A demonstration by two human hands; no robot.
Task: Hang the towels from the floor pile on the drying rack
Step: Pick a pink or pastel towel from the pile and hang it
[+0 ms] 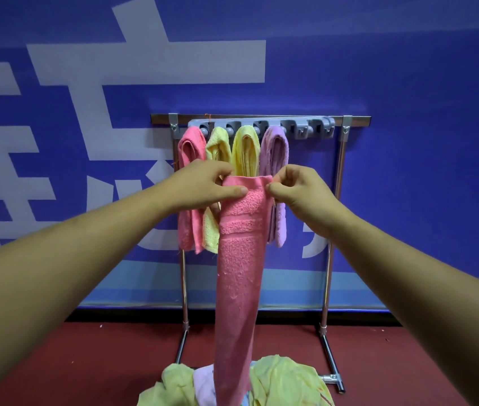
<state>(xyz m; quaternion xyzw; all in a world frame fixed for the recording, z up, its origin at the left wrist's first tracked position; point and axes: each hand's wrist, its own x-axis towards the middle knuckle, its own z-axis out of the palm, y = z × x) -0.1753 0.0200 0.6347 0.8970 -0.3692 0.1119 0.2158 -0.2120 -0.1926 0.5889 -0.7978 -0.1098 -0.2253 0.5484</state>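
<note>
Blue wall (408, 68): huge white character strokes (144, 63), cut off at the frame's edges, lower ones partly behind the drying rack (359, 121).
Legible text: none reads whole.

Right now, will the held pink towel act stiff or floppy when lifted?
Probably floppy: the pink towel hangs limp from its top edge. Likely light: left hand and right hand carry it by pinches. Its tail may snag the floor pile.

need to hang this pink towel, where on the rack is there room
Free: the grey clips between the purple towel and the rack's right post. Crowded: left of it, a hung pink towel and two yellow towels hang side by side.
</note>
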